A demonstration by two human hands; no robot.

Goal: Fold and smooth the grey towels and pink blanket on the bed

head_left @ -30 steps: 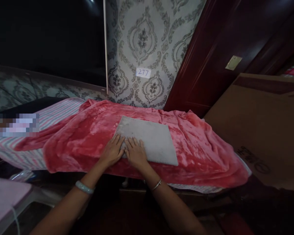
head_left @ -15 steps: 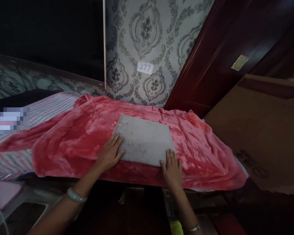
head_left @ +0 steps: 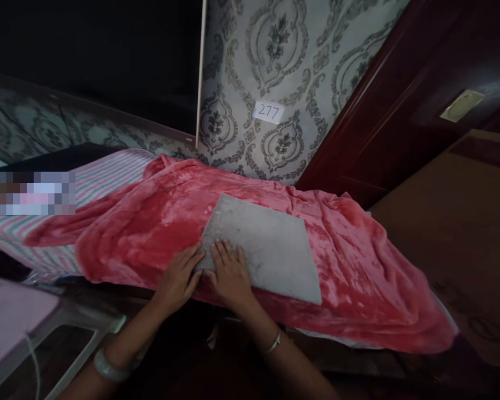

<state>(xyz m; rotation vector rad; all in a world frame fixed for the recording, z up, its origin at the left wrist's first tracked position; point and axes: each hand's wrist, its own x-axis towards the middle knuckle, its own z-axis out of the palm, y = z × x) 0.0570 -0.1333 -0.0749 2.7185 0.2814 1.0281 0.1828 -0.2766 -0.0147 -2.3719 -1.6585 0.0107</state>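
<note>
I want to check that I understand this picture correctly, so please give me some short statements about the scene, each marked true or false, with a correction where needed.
1. The grey cloth lies on the red blanket. True.
2. The right hand rests on the grey cloth. True.
3. The right hand is clenched into a fist. False: its fingers are stretched out.
4. The left hand is at the grey cloth's left edge, as seen in the picture. True.
5. The two hands are wide apart. False: they are close together.
6. Nothing striped shows beyond the red blanket. False: a striped cloth shows at the picture's left.
</note>
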